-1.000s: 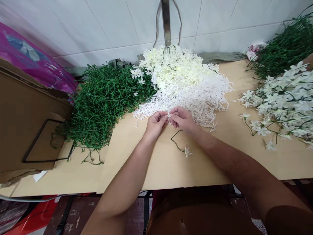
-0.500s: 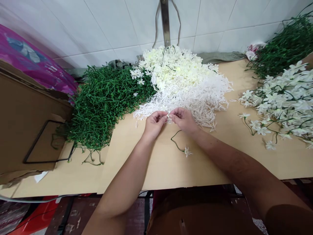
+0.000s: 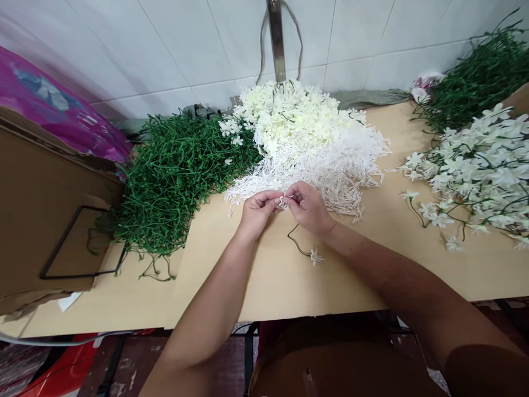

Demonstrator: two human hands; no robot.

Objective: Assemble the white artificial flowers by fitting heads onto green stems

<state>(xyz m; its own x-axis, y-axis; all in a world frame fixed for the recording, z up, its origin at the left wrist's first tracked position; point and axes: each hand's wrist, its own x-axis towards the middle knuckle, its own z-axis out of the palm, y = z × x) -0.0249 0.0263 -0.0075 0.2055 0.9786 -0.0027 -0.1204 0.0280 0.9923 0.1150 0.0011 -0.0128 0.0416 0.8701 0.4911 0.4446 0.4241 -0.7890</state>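
Note:
My left hand (image 3: 259, 208) and my right hand (image 3: 306, 207) meet at the front edge of a pile of thin white pieces (image 3: 322, 171). Both pinch a small white flower piece (image 3: 282, 202) between thumb and finger; its details are too small to make out. Behind the white pieces lies a heap of cream-white blossoms (image 3: 289, 113). Left of these is a large tangle of green stems (image 3: 177, 171). One white flower on a green stem (image 3: 315, 256) rests on the table just below my right hand.
White flowers on stems (image 3: 483, 171) spread over the table's right side, with more green stems (image 3: 479, 82) behind. A cardboard box (image 3: 45, 209) and a purple bag (image 3: 61, 105) stand at the left. A tiled wall (image 3: 165, 44) bounds the back of the table (image 3: 215, 286).
My right hand's fingers have shifted slightly, and its wrist has turned a little. My left hand keeps its pinch. The whole view has moved slightly.

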